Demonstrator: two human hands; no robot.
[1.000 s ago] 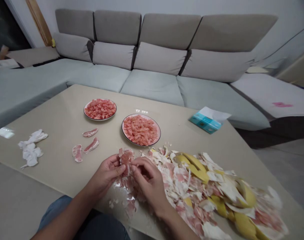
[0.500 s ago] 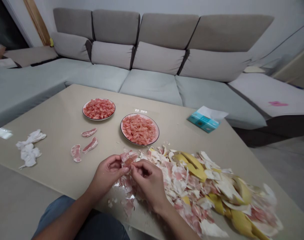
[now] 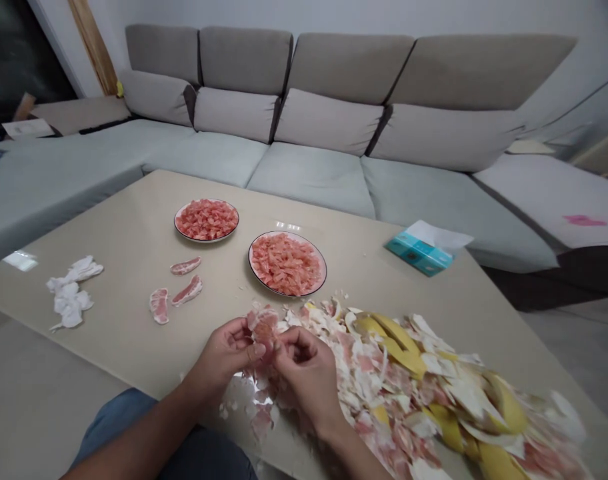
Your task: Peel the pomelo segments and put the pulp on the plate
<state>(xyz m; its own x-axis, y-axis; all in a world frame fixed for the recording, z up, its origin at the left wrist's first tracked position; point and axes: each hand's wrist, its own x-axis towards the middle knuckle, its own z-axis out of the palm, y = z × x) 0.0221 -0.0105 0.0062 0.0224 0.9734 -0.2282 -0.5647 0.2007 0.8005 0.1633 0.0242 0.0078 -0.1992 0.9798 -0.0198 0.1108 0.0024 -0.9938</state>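
Note:
Between my hands is a pink pomelo segment [image 3: 264, 325] with part of its pale skin on it. My left hand [image 3: 230, 353] grips it from the left, thumb in front. At its right edge, the fingertips of my right hand [image 3: 307, 367] are pinched together against the segment; whether they hold a bit of skin is too small to tell. Three unpeeled pomelo segments [image 3: 188, 291] lie on the table to the left. Beyond my hands stand a near plate [image 3: 322, 280] and a far plate [image 3: 176, 225], both heaped with pink pomelo flesh.
A wide heap of yellow and white peel [image 3: 399, 373] covers the table's right side, reaching under my right hand. Crumpled tissues [image 3: 70, 293] lie at the left, and a blue tissue pack [image 3: 420, 250] at the back right. A grey sofa [image 3: 304, 167] runs behind the table [image 3: 114, 327].
The camera view has turned slightly, so the scene sits a little further right. Both hands stay on the pomelo segment, and more of its pink face now shows.

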